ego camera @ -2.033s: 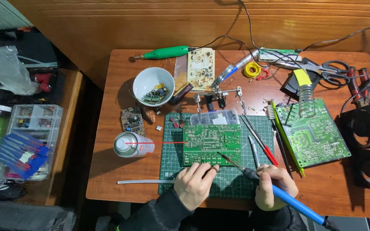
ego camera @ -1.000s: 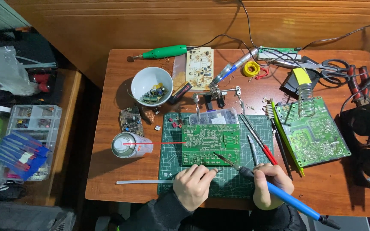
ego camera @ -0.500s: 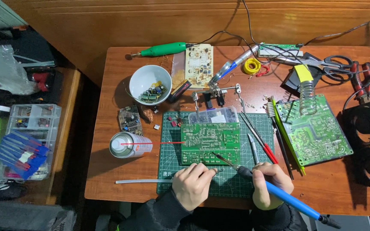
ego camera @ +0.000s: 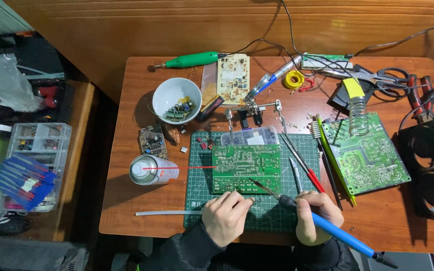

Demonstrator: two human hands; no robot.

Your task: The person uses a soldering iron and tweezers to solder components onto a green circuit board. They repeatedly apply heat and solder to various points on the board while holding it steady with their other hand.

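left hand curled on mat | right hand gripping soldering iron

Silver spray can with a red-and-white label and thin red straw, lying on the table left of the green mat, clear lidded plastic box at the mat's top edge, clear compartment organiser box on the side table at far left

"How many circuit boards?"
"Two green circuit boards, one beige circuit board."
"Anything else?"
"One white bowl, one spray can, one pair of scissors, one soldering iron."
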